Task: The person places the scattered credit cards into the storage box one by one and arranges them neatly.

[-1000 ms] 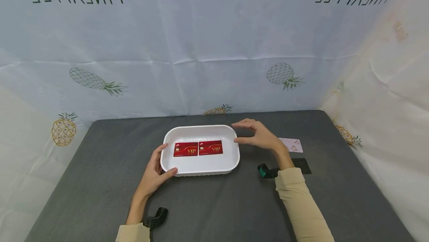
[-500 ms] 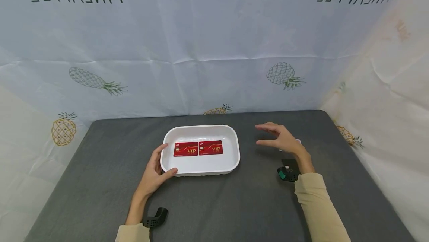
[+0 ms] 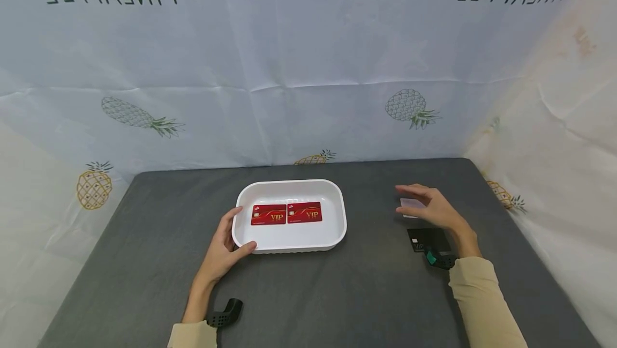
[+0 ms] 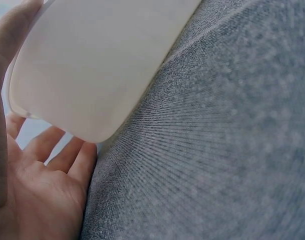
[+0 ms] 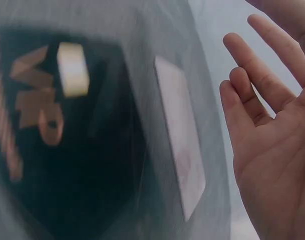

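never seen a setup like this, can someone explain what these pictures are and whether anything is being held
There is no robot here, just a person working with bare hands. The wide picture comes from a camera worn on the person's head, looking forward and down. The two close pictures come from cameras worn on the wrists, one on each.

On the dark grey table stands a white tray with two red cards lying side by side inside. The left hand holds the left end of the tray. The right hand holds nothing; it hovers near a pale pink card. A black card lies closer to the person. Behind the table hangs a pale cloth printed with pineapples.
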Action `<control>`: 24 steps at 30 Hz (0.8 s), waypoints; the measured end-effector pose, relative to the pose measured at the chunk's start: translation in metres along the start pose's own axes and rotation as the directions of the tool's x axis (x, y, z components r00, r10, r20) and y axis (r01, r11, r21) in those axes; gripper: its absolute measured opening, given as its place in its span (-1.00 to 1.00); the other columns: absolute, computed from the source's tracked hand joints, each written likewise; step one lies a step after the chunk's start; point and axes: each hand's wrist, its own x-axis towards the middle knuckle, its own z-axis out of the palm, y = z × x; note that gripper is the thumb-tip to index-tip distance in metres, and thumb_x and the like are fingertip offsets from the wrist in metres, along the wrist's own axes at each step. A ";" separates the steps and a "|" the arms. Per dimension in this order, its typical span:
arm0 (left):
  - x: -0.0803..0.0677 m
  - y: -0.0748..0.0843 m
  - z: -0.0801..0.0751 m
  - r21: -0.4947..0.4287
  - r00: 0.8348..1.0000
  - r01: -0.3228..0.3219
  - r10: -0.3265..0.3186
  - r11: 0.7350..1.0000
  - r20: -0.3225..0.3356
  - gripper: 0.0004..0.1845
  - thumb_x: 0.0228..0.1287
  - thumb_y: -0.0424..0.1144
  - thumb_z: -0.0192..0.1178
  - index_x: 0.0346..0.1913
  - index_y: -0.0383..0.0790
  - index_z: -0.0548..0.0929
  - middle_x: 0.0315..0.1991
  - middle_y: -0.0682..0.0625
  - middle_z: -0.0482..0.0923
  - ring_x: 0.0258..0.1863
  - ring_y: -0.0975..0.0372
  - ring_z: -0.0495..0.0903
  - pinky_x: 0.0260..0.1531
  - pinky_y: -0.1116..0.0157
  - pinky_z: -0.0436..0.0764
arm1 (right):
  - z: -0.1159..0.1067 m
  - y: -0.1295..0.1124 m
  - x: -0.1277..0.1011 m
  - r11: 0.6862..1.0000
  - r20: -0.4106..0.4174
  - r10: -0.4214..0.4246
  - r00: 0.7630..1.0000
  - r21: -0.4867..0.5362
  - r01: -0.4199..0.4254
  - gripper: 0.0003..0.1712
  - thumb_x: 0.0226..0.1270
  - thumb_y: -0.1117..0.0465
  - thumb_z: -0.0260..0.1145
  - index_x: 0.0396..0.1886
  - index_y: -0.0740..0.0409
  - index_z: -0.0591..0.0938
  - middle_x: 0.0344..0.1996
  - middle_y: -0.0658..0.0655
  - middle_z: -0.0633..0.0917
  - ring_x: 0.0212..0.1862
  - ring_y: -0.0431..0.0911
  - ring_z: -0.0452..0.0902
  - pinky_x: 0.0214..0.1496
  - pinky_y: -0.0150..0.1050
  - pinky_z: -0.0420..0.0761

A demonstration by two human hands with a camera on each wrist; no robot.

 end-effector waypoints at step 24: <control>-0.001 0.000 0.000 0.008 1.000 -0.025 0.025 1.000 0.005 -0.05 0.18 -0.52 0.37 0.57 -0.22 0.11 0.48 -0.37 0.24 0.25 0.28 0.50 0.13 0.59 0.49 | -0.026 0.032 -0.037 0.969 -0.144 0.010 0.989 -0.244 -0.046 -0.37 0.15 0.25 0.57 0.24 0.31 0.64 0.16 0.38 0.63 0.10 -0.67 0.29 0.08 -0.59 0.32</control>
